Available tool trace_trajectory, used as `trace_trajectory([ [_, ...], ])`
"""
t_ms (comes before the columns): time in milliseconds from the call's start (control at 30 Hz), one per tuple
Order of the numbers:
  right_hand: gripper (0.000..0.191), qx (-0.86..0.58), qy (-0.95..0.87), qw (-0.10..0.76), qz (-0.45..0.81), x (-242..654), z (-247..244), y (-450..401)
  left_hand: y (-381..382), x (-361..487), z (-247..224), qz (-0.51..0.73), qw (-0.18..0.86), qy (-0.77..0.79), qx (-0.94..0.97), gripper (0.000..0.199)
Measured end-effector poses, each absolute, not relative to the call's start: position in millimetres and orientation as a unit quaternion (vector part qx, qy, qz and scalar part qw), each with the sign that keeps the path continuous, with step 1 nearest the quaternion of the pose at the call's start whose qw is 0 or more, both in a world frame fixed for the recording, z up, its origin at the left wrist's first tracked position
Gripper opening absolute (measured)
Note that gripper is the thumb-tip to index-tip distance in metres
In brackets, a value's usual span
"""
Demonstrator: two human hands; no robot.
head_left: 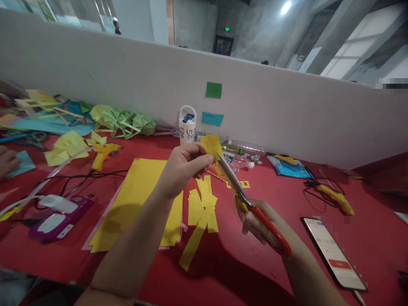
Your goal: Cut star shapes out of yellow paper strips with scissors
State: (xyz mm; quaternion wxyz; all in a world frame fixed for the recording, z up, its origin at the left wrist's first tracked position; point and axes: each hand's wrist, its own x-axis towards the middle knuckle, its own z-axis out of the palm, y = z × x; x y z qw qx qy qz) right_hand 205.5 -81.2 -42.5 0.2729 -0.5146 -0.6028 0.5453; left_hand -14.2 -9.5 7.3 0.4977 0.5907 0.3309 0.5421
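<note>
My left hand [188,166] pinches a small piece of yellow paper [211,144] between thumb and fingers, raised above the red table. Faint drawn lines show on the paper. Scissors [234,180] with red and yellow handles are in my right hand [259,221], fingers wrapped round the grips. Their blade tips point up and left, at the paper's lower edge; whether they touch it I cannot tell. Below lie several yellow paper strips [201,208], overlapping. A strip with star-shaped cutouts [238,184] rests beyond the blades. Yellow sheets [140,199] over pink ones lie under my left forearm.
A purple power strip [60,219] and a yellow glue gun [104,155] with cords are at left. A phone [334,253] lies at right. At the back stand a white cup [187,129] and plastic bottles [239,161]. Another person's hand [8,161] shows at far left.
</note>
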Motion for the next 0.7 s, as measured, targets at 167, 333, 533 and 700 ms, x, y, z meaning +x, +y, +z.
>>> trace_trajectory([
  [167,0.044,-0.518,-0.601,0.26,0.55,207.5,-47.1,-81.2,-9.1,-14.7,5.1,0.542,0.494,0.33,0.595,0.012],
  [333,0.051,-0.51,-0.605,0.262,0.552,207.2,-48.2,-81.1,-8.1,-15.3,4.8,0.54,0.485,0.341,0.597,0.011],
  [533,0.066,-0.502,-0.616,0.266,0.545,203.6,-40.6,-81.5,-8.9,-15.2,7.0,0.538,0.483,0.351,0.595,0.013],
  [700,0.066,-0.508,-0.616,0.259,0.543,202.9,-39.3,-81.5,-8.9,-15.0,5.6,0.538,0.483,0.357,0.592,0.014],
])
